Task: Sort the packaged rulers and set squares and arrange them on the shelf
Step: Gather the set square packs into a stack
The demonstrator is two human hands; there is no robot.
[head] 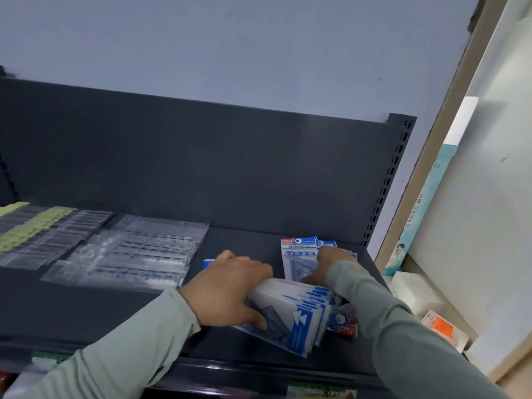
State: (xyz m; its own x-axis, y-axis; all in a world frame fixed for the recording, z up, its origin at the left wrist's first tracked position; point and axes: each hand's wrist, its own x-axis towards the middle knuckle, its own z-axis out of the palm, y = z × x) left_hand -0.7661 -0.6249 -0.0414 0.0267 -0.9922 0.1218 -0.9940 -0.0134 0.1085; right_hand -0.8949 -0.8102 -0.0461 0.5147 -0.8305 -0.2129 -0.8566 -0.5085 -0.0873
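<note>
Gripping a fanned stack (296, 309) of blue-and-white set square packs with the left hand (227, 286), fingers curled over the top and thumb pressed in at the near edge. Reaching with the right hand (331, 259) to the upright packs (298, 254) just behind the stack. Maybe pinching their top edge, maybe only resting there; can't tell through the blur.

All of it sitting toward the right end of the dark shelf (244, 243).

Probably light, thin and fairly stiff, but glossy, so likely to slip apart when fanned like this. Better to squeeze across both flat faces near the middle and square up against the shelf first, not grab by the corners.

Further left, lying flat: clear-sleeved rulers (138, 251), then yellow-labelled sleeves (31, 228). Also a few small red-and-blue packs (342, 323) poking out under the stack's right side.
</note>
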